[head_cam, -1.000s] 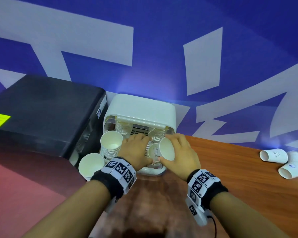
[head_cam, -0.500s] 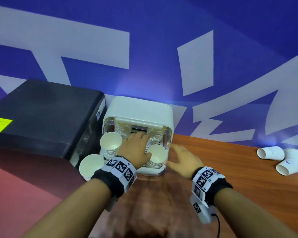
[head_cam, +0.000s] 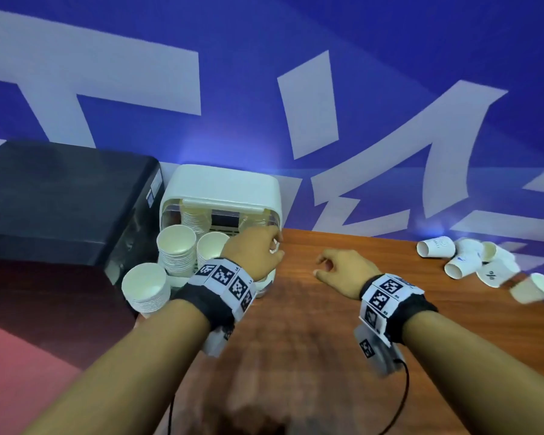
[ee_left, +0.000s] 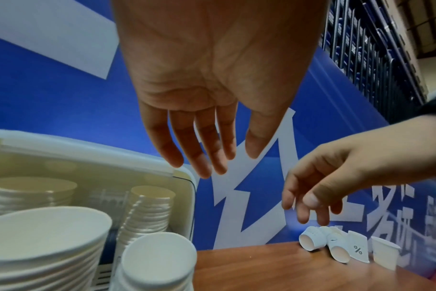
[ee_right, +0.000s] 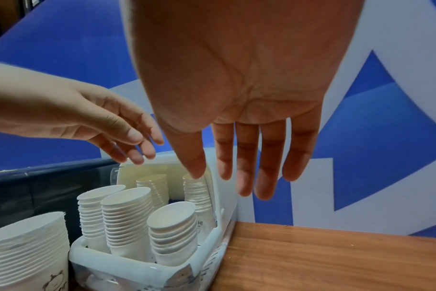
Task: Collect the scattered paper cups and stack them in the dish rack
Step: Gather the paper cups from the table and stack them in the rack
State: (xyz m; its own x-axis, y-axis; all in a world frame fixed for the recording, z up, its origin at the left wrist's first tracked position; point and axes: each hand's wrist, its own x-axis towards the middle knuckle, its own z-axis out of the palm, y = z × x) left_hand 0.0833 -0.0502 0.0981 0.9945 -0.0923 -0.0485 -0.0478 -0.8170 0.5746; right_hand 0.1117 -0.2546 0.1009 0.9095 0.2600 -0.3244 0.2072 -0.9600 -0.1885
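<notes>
The white dish rack (head_cam: 220, 193) stands at the table's back left and holds several stacks of white paper cups (head_cam: 177, 250). Its front right stack (ee_right: 172, 222) is hidden behind my left hand in the head view. My left hand (head_cam: 264, 249) hovers over the rack's front right corner, fingers relaxed, holding nothing (ee_left: 227, 159). My right hand (head_cam: 330, 268) hangs over the table just right of the rack, fingers straight and empty (ee_right: 227, 177). Several loose cups (head_cam: 465, 260) lie scattered at the far right, also visible in the left wrist view (ee_left: 336, 246).
A black box (head_cam: 60, 199) sits left of the rack. One more stack of cups (head_cam: 145, 288) stands outside the rack at its front left. The wooden table (head_cam: 343, 324) stretches bare between my hands and the loose cups. A blue and white wall stands behind.
My right hand set a cup on the front right stack, let go and drew away to the right. My left hand lifted off the stacks and shifted right.
</notes>
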